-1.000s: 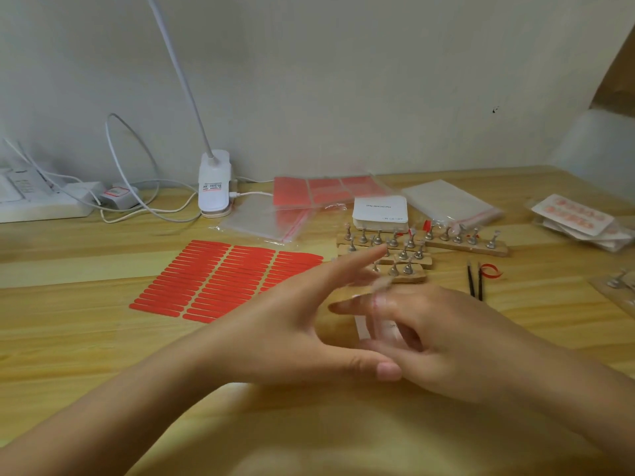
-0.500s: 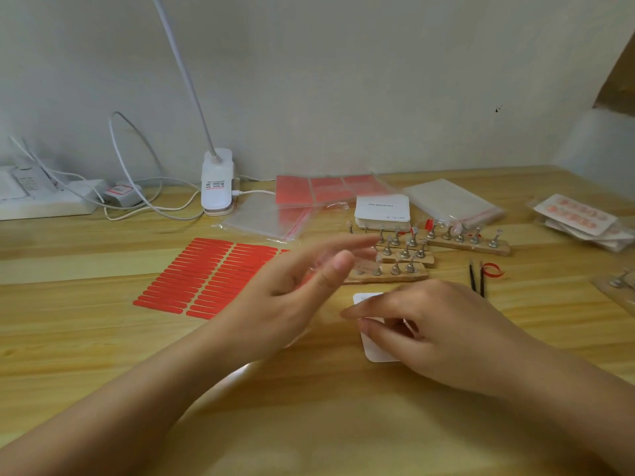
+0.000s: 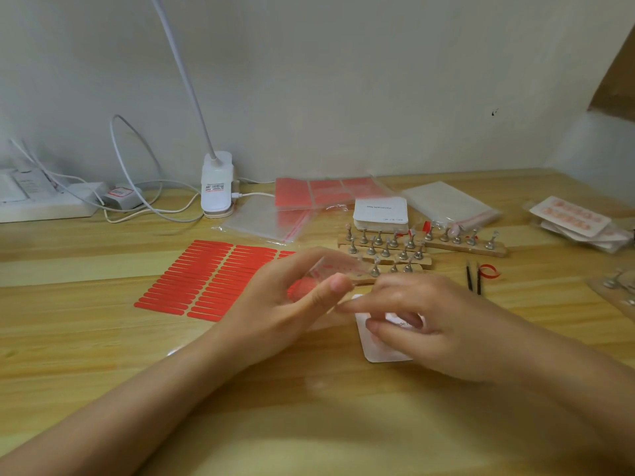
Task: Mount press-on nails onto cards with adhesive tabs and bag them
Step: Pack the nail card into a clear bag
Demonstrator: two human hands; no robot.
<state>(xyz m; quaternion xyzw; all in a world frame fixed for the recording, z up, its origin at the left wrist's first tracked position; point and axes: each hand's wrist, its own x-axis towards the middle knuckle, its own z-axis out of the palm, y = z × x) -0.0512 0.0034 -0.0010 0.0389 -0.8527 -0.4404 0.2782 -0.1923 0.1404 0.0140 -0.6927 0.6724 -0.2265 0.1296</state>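
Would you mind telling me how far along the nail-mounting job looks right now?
Done: bagged cards lie stacked at the far right. In hand: the right hand steadies a white card while the left hand holds a clear strip. Left: many nail stands, blank cards and empty bags.

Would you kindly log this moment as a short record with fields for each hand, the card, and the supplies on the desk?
left hand: raised over the desk, pinching a clear strip between thumb and fingers
right hand: fingers resting on the white card
white card: flat on the wooden desk, partly covered
red adhesive tabs: sheet lying left of the hands
nail stands: on wooden bars, behind the hands
card stack: behind the stands
tweezers: right of the stands
zip bags: near the lamp base
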